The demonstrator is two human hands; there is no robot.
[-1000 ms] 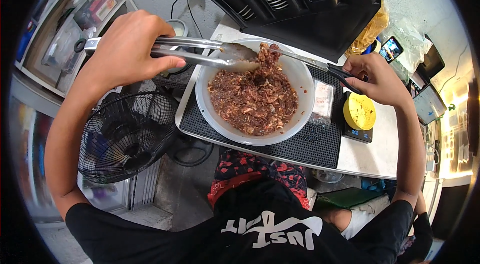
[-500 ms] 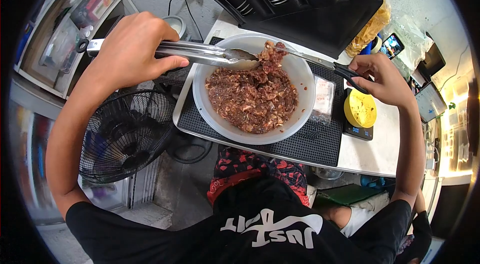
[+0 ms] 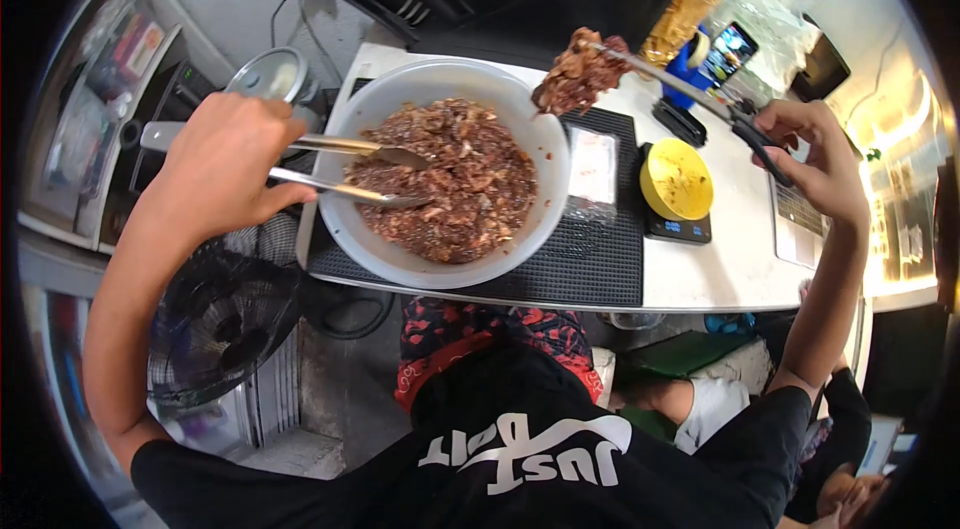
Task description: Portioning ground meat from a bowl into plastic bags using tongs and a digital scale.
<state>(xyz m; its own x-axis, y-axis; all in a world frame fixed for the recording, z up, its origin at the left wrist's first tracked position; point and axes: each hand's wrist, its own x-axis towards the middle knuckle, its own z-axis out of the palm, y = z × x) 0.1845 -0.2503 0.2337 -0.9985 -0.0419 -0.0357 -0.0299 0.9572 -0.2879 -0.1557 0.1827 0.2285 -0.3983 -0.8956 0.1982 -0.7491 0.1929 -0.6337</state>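
1. The left hand (image 3: pixel 225 161) grasps metal tongs (image 3: pixel 350 146), their arms spread, tips at the meat (image 3: pixel 455 194).
2. The right hand (image 3: pixel 815 161) grips scissors (image 3: pixel 700 97) by the black handles.
3. Meat fills the large bowl (image 3: pixel 445 275) on a black mat (image 3: pixel 610 264); one clump (image 3: pixel 580 74) hangs at the scissors' tip, near the bowl's far right rim.
4. Right of the mat, a yellow bowl (image 3: pixel 675 181) sits on a scale (image 3: pixel 690 231).
5. Behind stands a black rack (image 3: pixel 520 24).

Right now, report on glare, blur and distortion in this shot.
Head view: warm glare washes out the far right side; head view: bright highlights streak the metal tongs; head view: the white shelving unit at left looks bent and soft; head view: the fisheye leaves the corners black.
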